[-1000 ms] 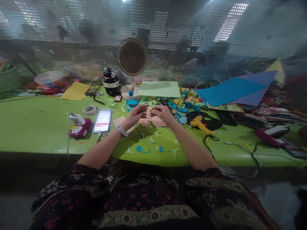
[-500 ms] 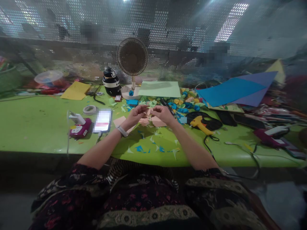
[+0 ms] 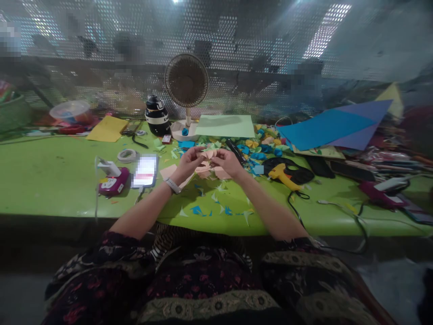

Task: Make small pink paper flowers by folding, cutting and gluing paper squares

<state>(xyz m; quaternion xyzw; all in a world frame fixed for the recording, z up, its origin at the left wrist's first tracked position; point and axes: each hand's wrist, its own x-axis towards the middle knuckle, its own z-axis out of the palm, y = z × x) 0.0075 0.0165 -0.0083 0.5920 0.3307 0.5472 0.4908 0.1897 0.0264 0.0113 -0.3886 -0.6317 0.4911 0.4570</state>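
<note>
Between my two hands is a small piece of peach paper (image 3: 209,155) with a wavy, petal-like edge. My left hand (image 3: 190,162) pinches its left side, and my right hand (image 3: 229,162) pinches its right side. Just below the fingers lie more peach paper pieces (image 3: 222,173), and a flat peach sheet (image 3: 168,171) is partly under my left wrist. Blue, green and white paper scraps (image 3: 196,210) are scattered on the green table (image 3: 176,212) between my forearms. A black marker (image 3: 236,150) lies beyond my right hand.
A yellow glue gun (image 3: 283,176) rests on a black holder at right, its cord trailing forward. Left of my hands are a lit phone (image 3: 145,170) and a purple power socket (image 3: 113,183). Behind stand a fan (image 3: 186,80), a black bottle (image 3: 157,116) and piled paper flowers (image 3: 267,142).
The peach paper has turned between my fingers, so its wavy edge now shows wider. My fingertips have shifted slightly; my forearms stay in place.
</note>
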